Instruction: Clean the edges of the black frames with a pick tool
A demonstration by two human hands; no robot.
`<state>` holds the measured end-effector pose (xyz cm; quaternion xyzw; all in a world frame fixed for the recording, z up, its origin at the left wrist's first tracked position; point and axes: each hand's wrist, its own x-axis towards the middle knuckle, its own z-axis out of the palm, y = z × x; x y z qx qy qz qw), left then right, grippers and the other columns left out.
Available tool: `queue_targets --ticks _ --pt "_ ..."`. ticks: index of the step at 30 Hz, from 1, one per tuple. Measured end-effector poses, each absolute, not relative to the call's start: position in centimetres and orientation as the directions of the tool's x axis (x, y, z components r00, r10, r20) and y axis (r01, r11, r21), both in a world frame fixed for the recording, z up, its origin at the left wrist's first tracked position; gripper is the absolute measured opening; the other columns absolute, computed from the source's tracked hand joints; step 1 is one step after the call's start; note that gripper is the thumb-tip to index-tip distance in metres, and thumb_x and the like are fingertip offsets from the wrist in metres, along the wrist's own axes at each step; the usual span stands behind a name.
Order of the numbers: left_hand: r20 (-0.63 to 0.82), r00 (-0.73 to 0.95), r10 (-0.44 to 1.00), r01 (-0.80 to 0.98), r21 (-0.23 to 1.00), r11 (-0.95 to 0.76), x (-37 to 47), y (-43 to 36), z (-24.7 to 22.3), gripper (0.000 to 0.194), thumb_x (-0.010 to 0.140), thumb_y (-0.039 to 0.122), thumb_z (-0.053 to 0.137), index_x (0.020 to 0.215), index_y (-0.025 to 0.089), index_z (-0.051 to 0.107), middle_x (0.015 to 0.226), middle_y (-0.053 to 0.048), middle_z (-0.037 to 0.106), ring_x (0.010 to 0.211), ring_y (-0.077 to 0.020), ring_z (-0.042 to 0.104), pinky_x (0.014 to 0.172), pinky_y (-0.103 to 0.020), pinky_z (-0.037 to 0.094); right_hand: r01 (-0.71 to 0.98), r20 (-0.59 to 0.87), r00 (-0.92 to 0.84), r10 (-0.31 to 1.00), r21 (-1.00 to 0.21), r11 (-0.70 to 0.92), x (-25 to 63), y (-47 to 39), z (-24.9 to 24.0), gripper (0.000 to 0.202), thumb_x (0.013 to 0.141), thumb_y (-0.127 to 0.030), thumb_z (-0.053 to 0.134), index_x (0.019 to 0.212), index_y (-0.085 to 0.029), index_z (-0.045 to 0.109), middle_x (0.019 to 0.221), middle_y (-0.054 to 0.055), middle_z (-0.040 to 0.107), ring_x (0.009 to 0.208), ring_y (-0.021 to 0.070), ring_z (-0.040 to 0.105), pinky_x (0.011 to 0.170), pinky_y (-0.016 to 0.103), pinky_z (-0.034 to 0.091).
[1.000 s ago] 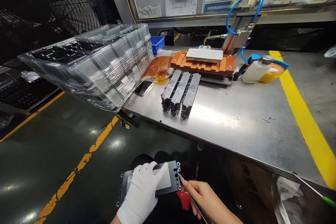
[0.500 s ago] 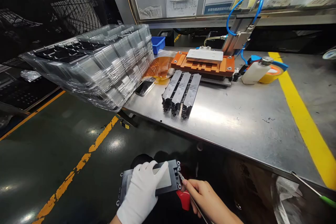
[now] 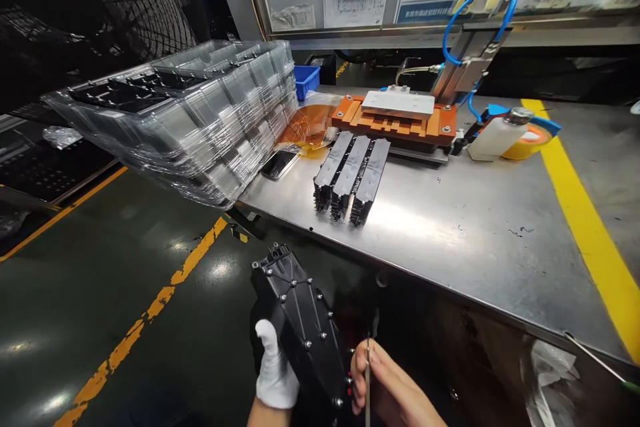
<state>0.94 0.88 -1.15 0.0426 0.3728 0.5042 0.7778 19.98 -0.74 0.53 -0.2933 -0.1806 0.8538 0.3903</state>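
Observation:
My left hand, in a white glove, grips a black plastic part from its left side, thumb showing and the other fingers hidden behind it. The part is tilted, its ribbed face with several round bosses towards me. Just to its right, my bare right hand is closed around a slim metal-handled knife. The knife points upward, and its blade is hard to make out against the dark background. It appears apart from the part's face.
On the metal bench are three rows of stacked black parts, an orange fixture, a phone, a bottle and a tape roll. Clear trays are piled left. A green-handled tool lies near the front edge.
My left hand has turned the black part from its smooth, pale-panelled face to its ribbed face and stood it more upright. The knife has come away from the part's end and now points upward.

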Motion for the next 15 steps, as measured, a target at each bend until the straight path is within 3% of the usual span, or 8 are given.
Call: queue_targets --ticks 3,5,7,8,10,12,15 --pt "-0.493 0.42 0.762 -0.696 0.364 0.619 1.3 0.2 -1.6 0.076 0.055 0.087 0.067 0.096 0.024 0.078 0.091 -0.009 0.077 0.091 -0.0353 0.072 0.081 -0.048 0.059 -0.597 -0.377 -0.521 0.766 -0.48 -0.643 19.7 0.3 2.2 0.044 0.08 -0.059 0.076 0.081 -0.018 0.06 0.076 -0.002 0.054 0.058 0.0082 0.043 0.066 0.026 0.046" --pt "-0.449 0.509 0.735 -0.617 0.406 0.675 1.6 -0.5 -1.6 0.063 0.059 0.075 0.076 0.088 0.019 0.079 0.082 -0.011 0.077 0.073 -0.0308 0.073 0.068 -0.041 0.06 -0.614 -0.386 -0.548 0.742 -0.417 -0.671 19.8 0.8 3.2 0.044 0.077 -0.057 0.079 0.08 -0.019 0.059 0.076 -0.003 0.052 0.056 0.0073 0.041 0.065 0.025 0.045" --pt "-0.395 0.488 0.778 -0.62 0.47 0.628 2.2 -1.0 -1.2 0.047 0.065 0.058 0.083 0.087 0.017 0.08 0.08 -0.01 0.078 0.066 -0.0249 0.073 0.063 -0.032 0.059 -0.578 -0.406 -0.581 0.705 -0.403 -0.709 20.0 1.0 3.8 0.045 0.075 -0.061 0.078 0.081 -0.02 0.058 0.071 -0.004 0.05 0.056 0.0089 0.041 0.064 0.025 0.045" --pt "-0.367 0.444 0.817 -0.655 0.489 0.576 2.6 -1.1 -0.9 0.039 0.068 0.052 0.084 0.086 0.018 0.08 0.08 -0.008 0.078 0.067 -0.0214 0.073 0.064 -0.027 0.058 -0.533 -0.425 -0.575 0.7 -0.455 -0.714 20.2 1.1 4.1 0.047 0.076 -0.064 0.075 0.082 -0.021 0.057 0.07 -0.004 0.049 0.057 0.0104 0.041 0.063 0.025 0.044" --pt "-0.341 0.357 0.869 -0.738 0.467 0.487 3.5 -1.0 -0.1 0.022 0.075 0.043 0.082 0.084 0.024 0.081 0.079 -0.001 0.078 0.07 -0.0139 0.072 0.069 -0.019 0.056 -0.344 -0.457 -0.497 0.738 -0.677 -0.651 20.9 1.2 4.4 0.047 0.084 -0.07 0.062 0.086 -0.023 0.058 0.071 -0.002 0.051 0.065 0.0148 0.047 0.067 0.027 0.045" --pt "-0.358 0.33 0.874 -0.781 0.417 0.466 4.1 -0.6 0.7 0.012 0.078 0.039 0.08 0.081 0.027 0.08 0.076 0.003 0.077 0.071 -0.0094 0.071 0.074 -0.016 0.054 -0.03 -0.405 -0.401 0.822 -0.89 -0.454 21.8 1.5 4.6 0.046 0.094 -0.068 0.045 0.093 -0.025 0.059 0.081 0.001 0.057 0.075 0.0185 0.053 0.073 0.029 0.045" --pt "-0.421 0.335 0.843 -0.771 0.392 0.502 4.1 -0.5 1.1 0.013 0.075 0.036 0.083 0.081 0.025 0.08 0.067 0.003 0.073 0.062 -0.0094 0.067 0.072 -0.02 0.054 0.322 -0.258 -0.448 0.856 -0.94 -0.114 23.1 2.2 4.8 0.044 0.097 -0.066 0.041 0.099 -0.026 0.059 0.087 0.002 0.063 0.077 0.0209 0.059 0.072 0.031 0.043"
